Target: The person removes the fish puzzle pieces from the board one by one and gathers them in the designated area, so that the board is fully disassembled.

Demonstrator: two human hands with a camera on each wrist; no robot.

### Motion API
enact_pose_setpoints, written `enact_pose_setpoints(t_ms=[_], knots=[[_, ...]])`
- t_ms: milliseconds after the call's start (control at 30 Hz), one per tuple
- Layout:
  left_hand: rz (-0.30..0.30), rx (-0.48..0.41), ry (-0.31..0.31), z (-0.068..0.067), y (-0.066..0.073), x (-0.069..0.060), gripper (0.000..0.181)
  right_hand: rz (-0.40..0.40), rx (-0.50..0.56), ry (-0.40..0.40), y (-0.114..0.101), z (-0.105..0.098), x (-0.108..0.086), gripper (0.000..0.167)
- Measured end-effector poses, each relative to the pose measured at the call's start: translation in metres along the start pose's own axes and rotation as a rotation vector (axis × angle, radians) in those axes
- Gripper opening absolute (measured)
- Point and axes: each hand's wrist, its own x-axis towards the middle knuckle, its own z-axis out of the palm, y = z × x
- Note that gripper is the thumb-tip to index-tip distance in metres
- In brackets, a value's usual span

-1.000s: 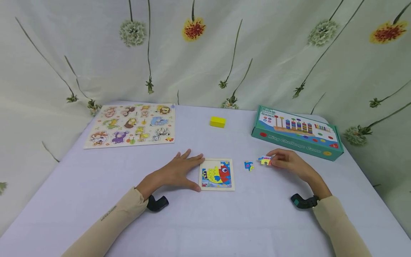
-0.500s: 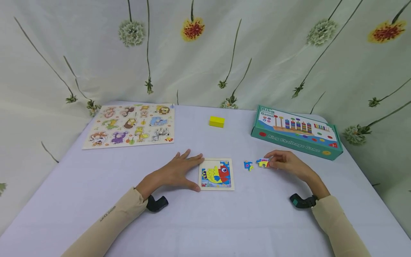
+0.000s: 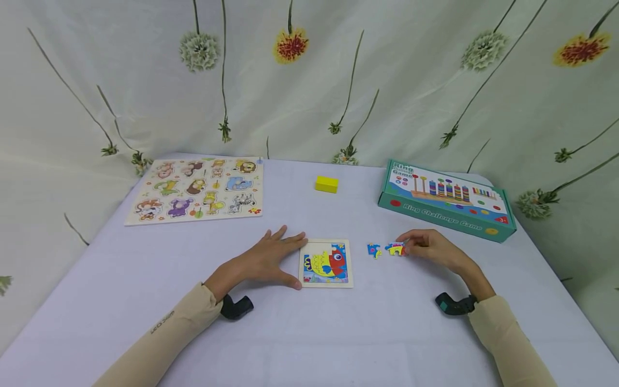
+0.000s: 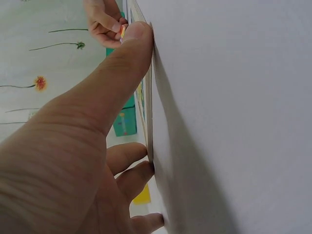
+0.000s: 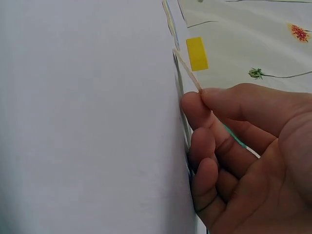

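Mid-frame, the left hand (image 3: 268, 259), fingers spread, is touching the puzzle tray (image 3: 329, 285), while right of centre the right hand (image 3: 435, 250) is pinching a puzzle piece (image 3: 395, 248) by one end, perhaps risking its tilting into the loose piece (image 3: 373, 249) nearby

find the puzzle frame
In the head view, the frame lies near the centre, between the left hand, touching its left edge, and the blue piece to its right.
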Motion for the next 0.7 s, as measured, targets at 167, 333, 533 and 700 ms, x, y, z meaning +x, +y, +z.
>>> enact_pose_setpoints(t_ms=[167,333,533,700], knots=[[0.001,-0.006,0.002,-0.0009,0.0003,-0.0005,0.102,0.027,-0.039,-0.003,-0.0033,-0.0023,-0.0022,0.028],[0.004,-0.009,0.007,-0.0011,0.0009,-0.0010,0.101,0.045,-0.045,0.002,-0.0019,-0.0025,-0.0021,0.027],[0.002,-0.014,0.007,-0.0017,0.0015,-0.0015,0.100,0.047,-0.037,0.010,-0.0013,-0.0018,-0.0010,0.026],[0.005,-0.017,0.005,-0.0022,0.0015,-0.0017,0.101,0.050,-0.034,0.011,-0.0025,-0.0018,-0.0013,0.026]])
